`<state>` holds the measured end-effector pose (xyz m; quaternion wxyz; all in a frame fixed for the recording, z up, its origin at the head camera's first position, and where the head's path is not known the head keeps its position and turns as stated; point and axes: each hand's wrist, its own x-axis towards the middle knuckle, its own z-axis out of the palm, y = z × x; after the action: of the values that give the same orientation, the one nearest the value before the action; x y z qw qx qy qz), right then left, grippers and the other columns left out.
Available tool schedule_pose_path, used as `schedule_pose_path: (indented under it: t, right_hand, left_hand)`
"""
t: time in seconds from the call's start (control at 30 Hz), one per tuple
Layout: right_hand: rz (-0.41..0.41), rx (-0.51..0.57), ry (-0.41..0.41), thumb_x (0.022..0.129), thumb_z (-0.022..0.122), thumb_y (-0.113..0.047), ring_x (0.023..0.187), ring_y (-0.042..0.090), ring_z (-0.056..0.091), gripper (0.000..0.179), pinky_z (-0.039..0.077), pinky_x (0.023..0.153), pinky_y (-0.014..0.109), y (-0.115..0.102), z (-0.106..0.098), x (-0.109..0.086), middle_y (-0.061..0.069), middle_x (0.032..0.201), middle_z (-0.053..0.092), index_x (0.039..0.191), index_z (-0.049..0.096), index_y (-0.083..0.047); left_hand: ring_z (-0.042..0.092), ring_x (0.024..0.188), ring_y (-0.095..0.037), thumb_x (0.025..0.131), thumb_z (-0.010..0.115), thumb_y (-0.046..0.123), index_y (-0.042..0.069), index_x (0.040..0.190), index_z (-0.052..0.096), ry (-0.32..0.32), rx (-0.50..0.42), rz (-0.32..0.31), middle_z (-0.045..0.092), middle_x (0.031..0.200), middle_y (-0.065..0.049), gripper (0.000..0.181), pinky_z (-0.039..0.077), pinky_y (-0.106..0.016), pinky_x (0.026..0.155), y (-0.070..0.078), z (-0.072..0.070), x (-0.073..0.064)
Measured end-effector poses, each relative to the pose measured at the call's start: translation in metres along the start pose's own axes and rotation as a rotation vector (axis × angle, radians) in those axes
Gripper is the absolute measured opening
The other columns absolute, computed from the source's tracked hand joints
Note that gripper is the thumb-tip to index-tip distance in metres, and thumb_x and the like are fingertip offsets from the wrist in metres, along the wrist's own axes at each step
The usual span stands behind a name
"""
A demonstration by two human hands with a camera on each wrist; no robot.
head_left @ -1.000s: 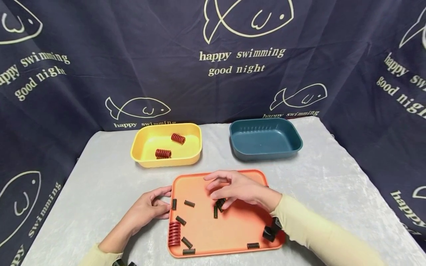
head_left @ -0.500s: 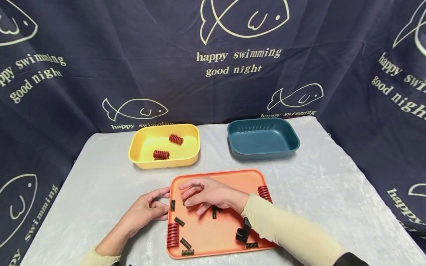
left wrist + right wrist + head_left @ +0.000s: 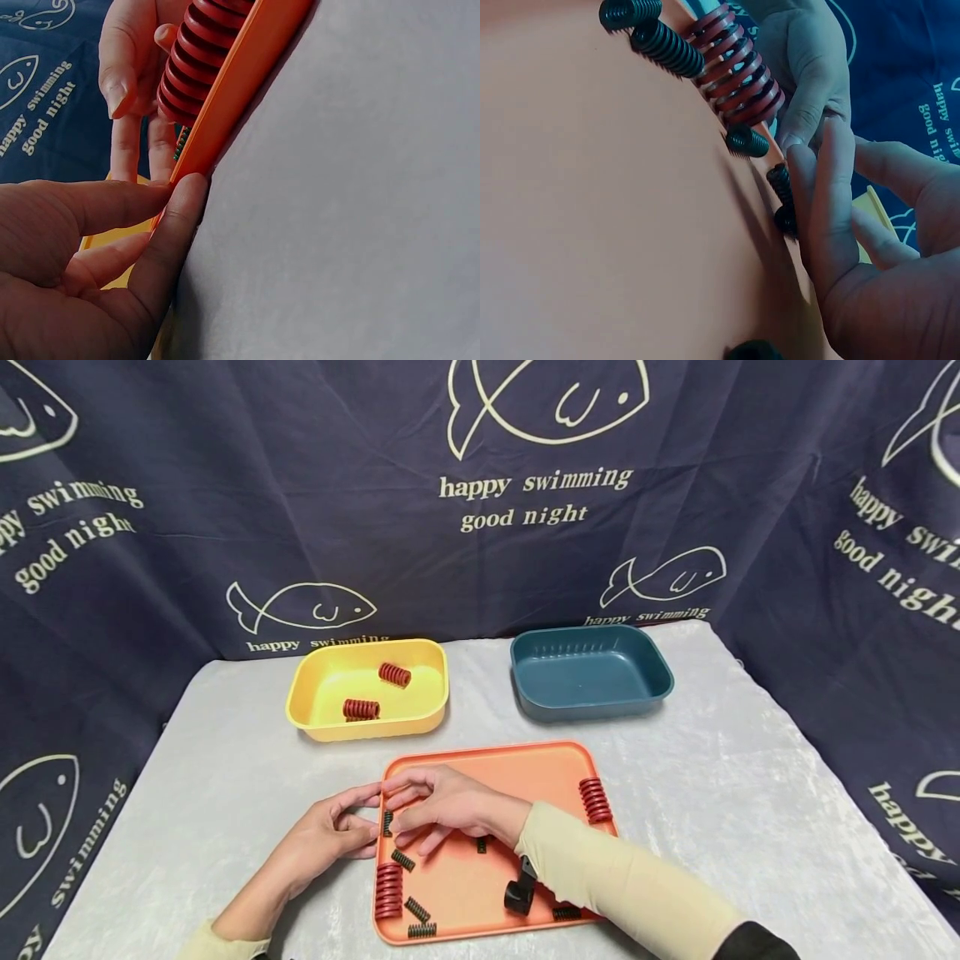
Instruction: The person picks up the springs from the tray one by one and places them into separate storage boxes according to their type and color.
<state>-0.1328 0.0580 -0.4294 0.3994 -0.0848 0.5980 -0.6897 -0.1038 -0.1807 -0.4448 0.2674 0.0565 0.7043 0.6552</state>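
My left hand (image 3: 337,831) pinches the left rim of an orange tray (image 3: 517,885), with thumb and finger on the edge in the left wrist view. Above the tray's left side is my right hand (image 3: 450,806), its fingers extended. In the right wrist view, its fingers (image 3: 832,180) are beside two small dark springs, one spring (image 3: 778,184) above another spring (image 3: 786,220), by the rim. A large red spring (image 3: 389,891) lies along the left rim, with small dark springs (image 3: 403,859) nearby. Another red spring (image 3: 596,800) lies at the right rim.
Behind the tray stand a yellow bin (image 3: 367,727) with two red springs (image 3: 362,709) in it and a dark blue bin (image 3: 592,710). More small dark springs (image 3: 422,930) lie near the tray's front edge. A printed navy cloth (image 3: 525,568) hangs behind the table.
My right hand has moved left across the tray to its left rim, uncovering the red spring at the right. The dark spring beneath its path has shifted toward that rim. My left hand stays put.
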Motion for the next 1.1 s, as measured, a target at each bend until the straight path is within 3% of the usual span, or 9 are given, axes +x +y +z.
schedule_pose_path:
  t: [0.43, 0.87, 1.1]
  right_hand:
    - [0.013, 0.025, 0.006, 0.087, 0.065, 0.013, 0.087, 0.035, 0.073, 0.052, 0.066, 0.070, 0.045, -0.0047, 0.0067, 0.0015, 0.023, 0.116, 0.064, 0.137, 0.057, 0.003]
    - [0.007, -0.174, 0.097, 0.088, 0.065, 0.012, 0.073, 0.027, 0.073, 0.035, 0.065, 0.057, 0.040, -0.0091, 0.0051, -0.0016, 0.017, 0.107, 0.066, 0.121, 0.067, 0.001]
    - [-0.006, -0.226, 0.114, 0.088, 0.064, 0.014, 0.069, 0.025, 0.071, 0.033, 0.064, 0.055, 0.038, -0.0070, -0.0009, -0.0030, 0.016, 0.101, 0.068, 0.118, 0.068, 0.001]
  left_hand:
    - [0.070, 0.100, -0.021, 0.095, 0.067, -0.005, -0.008, 0.153, 0.039, 0.014, 0.000, 0.011, 0.051, 0.138, -0.029, 0.065, 0.063, -0.039, 0.084, -0.0020, 0.0006, -0.0029]
    - [0.070, 0.101, -0.022, 0.096, 0.067, -0.005, -0.007, 0.155, 0.037, 0.016, -0.024, -0.002, 0.054, 0.136, -0.026, 0.067, 0.063, -0.039, 0.085, -0.0028, 0.0010, -0.0014]
    - [0.071, 0.099, -0.024, 0.095, 0.069, -0.005, -0.007, 0.155, 0.036, 0.009, -0.045, -0.006, 0.056, 0.133, -0.026, 0.068, 0.063, -0.040, 0.085, -0.0013, 0.0018, -0.0002]
